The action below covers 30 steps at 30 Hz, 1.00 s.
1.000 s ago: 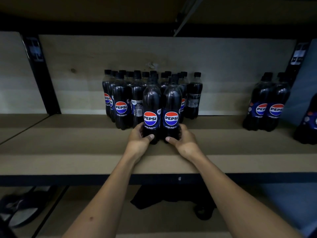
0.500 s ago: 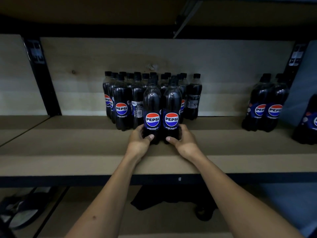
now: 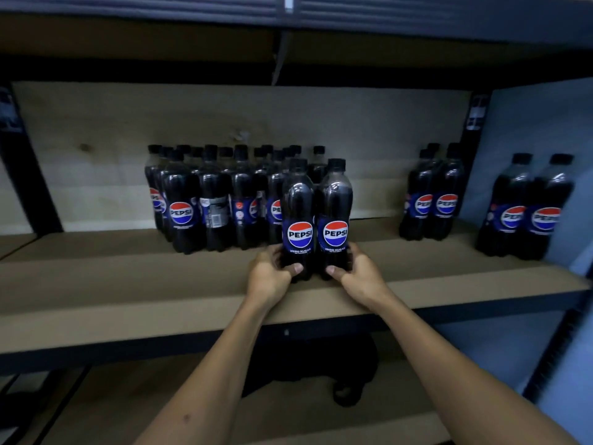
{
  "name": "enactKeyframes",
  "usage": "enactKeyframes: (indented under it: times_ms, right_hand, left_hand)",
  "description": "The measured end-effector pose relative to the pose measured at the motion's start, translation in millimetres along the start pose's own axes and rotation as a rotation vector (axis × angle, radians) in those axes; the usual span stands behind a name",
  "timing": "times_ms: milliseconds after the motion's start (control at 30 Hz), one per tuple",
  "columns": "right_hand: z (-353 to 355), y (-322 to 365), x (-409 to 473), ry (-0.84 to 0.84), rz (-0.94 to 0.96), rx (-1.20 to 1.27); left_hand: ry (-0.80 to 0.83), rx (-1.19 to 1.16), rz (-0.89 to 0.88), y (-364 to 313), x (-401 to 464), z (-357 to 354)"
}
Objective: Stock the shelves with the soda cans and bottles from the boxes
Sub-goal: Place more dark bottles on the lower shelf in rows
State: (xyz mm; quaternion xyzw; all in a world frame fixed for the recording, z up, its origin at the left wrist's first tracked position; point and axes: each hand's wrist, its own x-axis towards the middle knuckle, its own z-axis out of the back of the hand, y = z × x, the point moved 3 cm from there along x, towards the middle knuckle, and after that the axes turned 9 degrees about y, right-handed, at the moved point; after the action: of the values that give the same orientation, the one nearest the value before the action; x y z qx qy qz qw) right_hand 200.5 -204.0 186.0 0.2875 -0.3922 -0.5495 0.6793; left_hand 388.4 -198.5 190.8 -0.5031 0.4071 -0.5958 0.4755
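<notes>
Two black Pepsi Zero Sugar bottles stand side by side on the wooden shelf (image 3: 128,284), labels facing me. My left hand (image 3: 268,277) grips the base of the left bottle (image 3: 298,216). My right hand (image 3: 361,277) grips the base of the right bottle (image 3: 335,213). Both bottles sit at the right front corner of a cluster of several identical bottles (image 3: 211,200) that fills the shelf's back middle.
A pair of Pepsi bottles (image 3: 433,194) stands at the back right, and another pair (image 3: 529,210) farther right by the blue side wall. A black upright post (image 3: 29,187) rises at left. Below, a lower shelf holds a dark object (image 3: 321,364).
Both hands have slid the two front bottles to the right along the cluster's front, from its middle to its right end. The camera has also shifted, bringing more of the right side into view.
</notes>
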Motion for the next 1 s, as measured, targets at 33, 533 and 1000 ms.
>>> enactKeyframes:
  times_ms: [33,533,1000]
  right_hand:
    - [13.0,-5.4,-4.8,-0.008,-0.004,-0.006]
    - [162.2,-77.4,-69.4,-0.080,-0.111,-0.041]
    - [177.0,-83.3,-74.2,-0.027,-0.109,0.006]
  left_hand:
    - [0.018,0.009,-0.002,-0.8,0.1,-12.0]
    - [0.169,0.161,-0.095,-23.1,7.4,-173.8]
    - [0.207,0.217,-0.123,-19.7,10.7,-186.2]
